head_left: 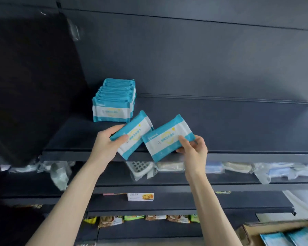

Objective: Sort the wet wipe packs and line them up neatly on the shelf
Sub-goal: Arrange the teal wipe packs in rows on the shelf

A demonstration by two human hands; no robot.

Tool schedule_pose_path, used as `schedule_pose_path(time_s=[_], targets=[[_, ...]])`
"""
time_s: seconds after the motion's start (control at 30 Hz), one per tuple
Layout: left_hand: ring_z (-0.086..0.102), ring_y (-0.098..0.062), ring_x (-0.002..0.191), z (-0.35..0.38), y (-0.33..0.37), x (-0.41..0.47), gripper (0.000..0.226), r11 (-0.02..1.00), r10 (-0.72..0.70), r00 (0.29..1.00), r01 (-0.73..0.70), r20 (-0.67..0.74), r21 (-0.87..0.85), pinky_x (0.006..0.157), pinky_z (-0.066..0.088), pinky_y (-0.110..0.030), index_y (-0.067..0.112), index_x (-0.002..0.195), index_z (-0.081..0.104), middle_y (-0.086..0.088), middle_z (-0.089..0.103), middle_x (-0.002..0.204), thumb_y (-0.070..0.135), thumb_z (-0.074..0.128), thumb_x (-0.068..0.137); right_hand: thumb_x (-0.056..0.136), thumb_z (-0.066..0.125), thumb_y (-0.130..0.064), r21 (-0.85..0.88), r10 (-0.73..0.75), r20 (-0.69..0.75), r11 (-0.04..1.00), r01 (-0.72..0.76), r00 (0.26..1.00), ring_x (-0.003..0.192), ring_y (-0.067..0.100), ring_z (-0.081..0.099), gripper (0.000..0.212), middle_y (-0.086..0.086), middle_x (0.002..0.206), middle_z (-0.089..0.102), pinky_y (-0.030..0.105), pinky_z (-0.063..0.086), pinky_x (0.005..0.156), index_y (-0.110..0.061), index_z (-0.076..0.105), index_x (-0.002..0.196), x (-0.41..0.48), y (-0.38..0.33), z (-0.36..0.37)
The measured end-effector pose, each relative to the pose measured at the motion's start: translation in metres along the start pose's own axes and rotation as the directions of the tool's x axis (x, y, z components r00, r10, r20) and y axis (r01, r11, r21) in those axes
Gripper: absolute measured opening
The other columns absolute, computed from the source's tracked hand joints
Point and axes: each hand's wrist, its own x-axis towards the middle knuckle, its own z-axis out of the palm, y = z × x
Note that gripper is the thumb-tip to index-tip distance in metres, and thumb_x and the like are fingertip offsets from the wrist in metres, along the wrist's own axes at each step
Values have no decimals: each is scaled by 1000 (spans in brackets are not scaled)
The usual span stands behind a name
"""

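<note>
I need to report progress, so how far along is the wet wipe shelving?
Done: a row of packs stands upright at the left of the top shelf. In hand: the left hand and right hand each hold one pack. Left: placing these two, plus more packs in the box at lower right.

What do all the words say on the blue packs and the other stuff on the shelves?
Nothing here reads clearly.
Blue-and-white wet wipe pack in the left hand: yellow and dark print, too blurred.
Blue-and-white wet wipe pack in the right hand: same print, blurred.
Upright row of blue-and-white packs: too small.
White card with a yellow picture on the lower shelf edge: too small.
Snack wrappers: blurred.
</note>
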Motion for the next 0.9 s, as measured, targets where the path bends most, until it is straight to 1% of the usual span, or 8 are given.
schedule_pose_path(time_s=[0.17, 0.3, 0.43, 0.57, 0.7, 0.73, 0.8, 0.9], targets=[[63, 2, 74, -33, 8, 46, 21, 987, 95, 991, -82, -92, 137, 64, 51, -12, 16, 95, 68, 4, 67, 88, 2, 73, 79, 88, 63, -2, 20, -17, 73, 1000, 15, 997, 82, 19, 68, 19, 11, 92, 66, 23, 56, 59, -9, 48, 98, 27, -3, 45], [64, -8, 83, -53, 8, 78, 22, 983, 117, 988, -100, -103, 153, 67, 53, -15, 16, 95, 69, 1, 68, 94, 2, 73, 79, 87, 63, 2, 25, -30, 165, 999, 27, 986, 82, 13, 69, 27, 6, 99, 64, 23, 55, 58, -9, 52, 109, 48, 4, 72], [67, -1, 72, -63, 4, 99, 25, 989, 96, 984, -78, -148, 125, 62, 53, -14, 18, 88, 63, 1, 68, 88, -1, 74, 76, 88, 60, 3, -4, -19, 282, 1000, 21, 959, 84, 17, 70, 18, 5, 91, 70, 24, 55, 59, -12, 60, 98, 64, 11, 92], [68, -1, 78, -64, -11, 107, 23, 985, 123, 969, -93, -215, 144, 64, 53, -15, 23, 88, 64, 5, 70, 90, 4, 73, 79, 88, 61, 3, -56, -21, 338, 998, 42, 941, 85, 15, 71, 13, 5, 91, 70, 26, 57, 62, -10, 59, 93, 74, 21, 107], [62, -3, 85, -71, -19, 111, 13, 981, 157, 966, -128, -205, 147, 72, 48, -14, 26, 97, 67, 0, 67, 93, 16, 64, 89, 85, 68, -4, -213, -42, 345, 969, 122, 938, 85, 19, 70, 12, 6, 90, 69, 33, 58, 70, -11, 57, 85, 76, 32, 118], [60, 1, 82, -74, -19, 111, 12, 982, 154, 969, -129, -194, 136, 70, 46, -11, 22, 99, 67, 1, 65, 89, 17, 62, 90, 83, 70, -8, -283, -68, 344, 943, 173, 936, 81, 18, 69, 14, 3, 87, 70, 32, 58, 71, -12, 57, 84, 75, 34, 122], [60, 6, 78, -78, -17, 110, 12, 986, 144, 978, -130, -149, 101, 69, 44, -7, 18, 100, 65, 5, 64, 86, 16, 62, 89, 80, 75, -15, -427, -124, 344, 862, 272, 931, 74, 14, 64, 18, -2, 83, 67, 18, 51, 64, -16, 56, 79, 71, 35, 134], [66, 1, 91, -83, -15, 109, 27, 989, 136, 990, -135, -25, 53, 77, 51, -14, 18, 103, 61, 6, 69, 98, 9, 71, 80, 76, 78, -21, -542, -184, 349, 760, 358, 919, 66, 9, 48, 31, -5, 81, 50, 10, 39, 59, -19, 48, 67, 64, 37, 150]])
